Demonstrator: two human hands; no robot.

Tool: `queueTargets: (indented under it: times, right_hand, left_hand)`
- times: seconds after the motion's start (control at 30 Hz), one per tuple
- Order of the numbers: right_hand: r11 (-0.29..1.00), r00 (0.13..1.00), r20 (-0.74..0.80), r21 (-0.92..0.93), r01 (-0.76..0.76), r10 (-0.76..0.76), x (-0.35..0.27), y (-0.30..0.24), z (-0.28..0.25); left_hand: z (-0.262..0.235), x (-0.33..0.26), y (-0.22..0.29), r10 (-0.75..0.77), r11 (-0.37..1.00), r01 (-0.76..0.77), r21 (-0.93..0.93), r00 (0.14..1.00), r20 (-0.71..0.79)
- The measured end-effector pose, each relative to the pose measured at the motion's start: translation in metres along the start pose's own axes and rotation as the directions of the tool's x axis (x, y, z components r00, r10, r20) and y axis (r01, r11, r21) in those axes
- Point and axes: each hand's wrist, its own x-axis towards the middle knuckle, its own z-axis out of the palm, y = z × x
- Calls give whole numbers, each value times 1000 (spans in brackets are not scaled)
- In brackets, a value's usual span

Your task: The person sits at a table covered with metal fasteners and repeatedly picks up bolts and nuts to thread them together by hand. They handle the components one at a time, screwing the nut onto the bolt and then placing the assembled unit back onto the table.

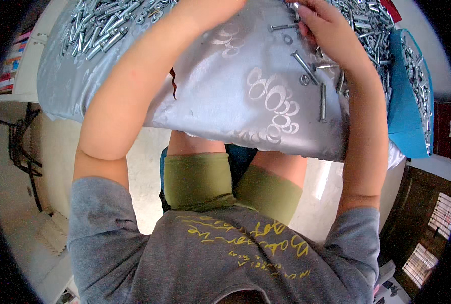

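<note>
A seated person's right hand (322, 24) curled its fingers around a small metal part at the far edge of a silver patterned cloth (225, 81), pinching what looked like a bolt, though the fingers hid most of it. The left hand (205, 7) reached to the far edge of the view, where it was cut off, so whether it was open or closed could not be told.

Just near of the right hand, loose steel bolts (304, 66) and washers (304, 79) lay scattered on the cloth, shiny, grey and long-shanked. A dense heap of bolts (372, 30) lay far right behind the hand and spilled along a blue tray (405, 96) at the right edge. A second pile of bolts (96, 23) sat far left on the cloth.

Both forearms crossed the cloth and covered much of it. Nearer, the cloth hung over the person's knees in olive shorts (200, 180), below a grey shirt with yellow lettering (220, 253).
</note>
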Motion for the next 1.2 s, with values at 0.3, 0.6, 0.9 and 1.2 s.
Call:
queueTargets:
  times: [0.3, 0.6, 0.9, 1.2]
  right_hand:
    - [959, 994, -110, 279, 48, -18, 11, 4, 1]
    - [810, 993, -71, 574, 119, -96, 6, -3, 9]
    - [629, 995, -68, 777, 6, 74, 9, -1, 7]
    - [641, 997, -58, 768, 8, 58, 6, -3, 1]
  left_hand:
    - [-4, 0, 9, -57, 990, 68, -120, 994, 93]
    - [-4, -2, 13, -59, 989, 68, -129, 995, 76]
    - [-5, -4, 11, -129, 955, 130, -268, 991, 24]
    - [-5, -6, 15, -183, 896, 202, -395, 979, 85]
